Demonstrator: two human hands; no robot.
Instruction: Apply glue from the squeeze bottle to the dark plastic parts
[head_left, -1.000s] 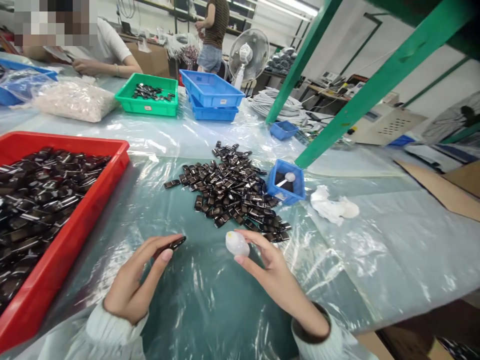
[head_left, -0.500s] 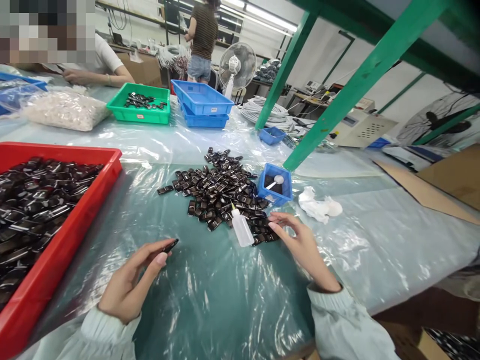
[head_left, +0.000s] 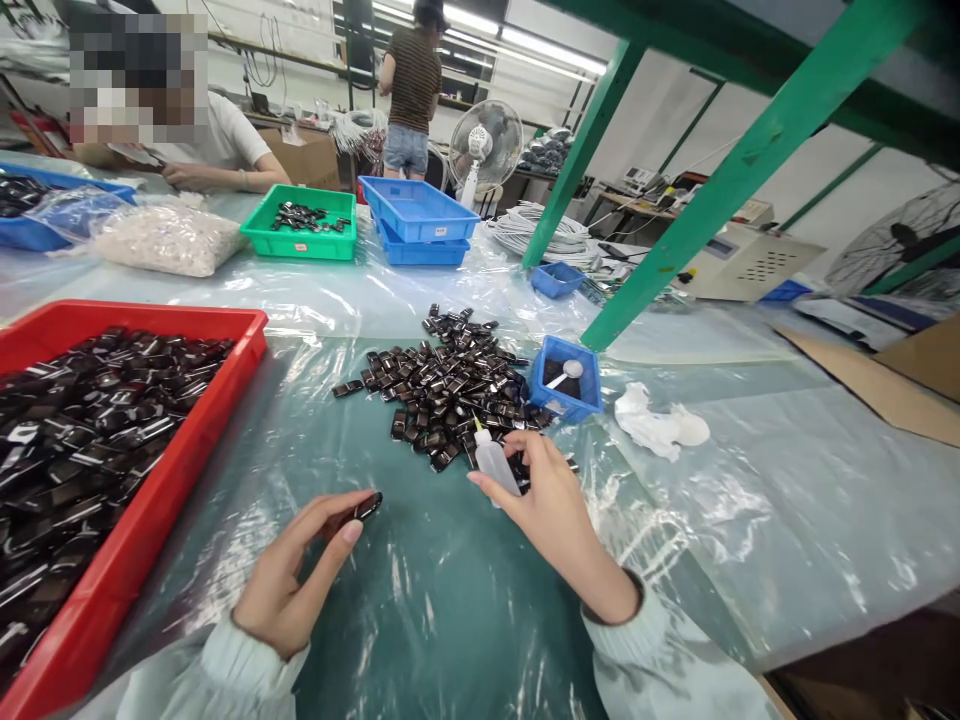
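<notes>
pinching a black piece (head_left: pixel 367 507) in the left hand (head_left: pixel 304 565), fingers clamped on it, above the bench (head_left: pixel 427 630) toward its near edge. curving the right hand (head_left: pixel 551 500) around a white bottle (head_left: pixel 496 466) with a yellowish tip, thumb at one side and fingers at the other; cannot tell whether pressing on it or only surrounding it. reaching for that bottle at the near side of a pile (head_left: pixel 450 385) of similar pieces, in the middle of the bench. facing, just to the right of the pile, a small blue box (head_left: pixel 570 408) with a white spoon (head_left: pixel 572 369) in it, and a crumpled tissue (head_left: pixel 649 420) farther toward the bench's right edge. working beside a red tray (head_left: pixel 171 490) full of dark pieces (head_left: pixel 105 420) on the left, and before a green tray (head_left: pixel 330 246) and stacked blue trays (head_left: pixel 405 228) nearer the far edge.
</notes>
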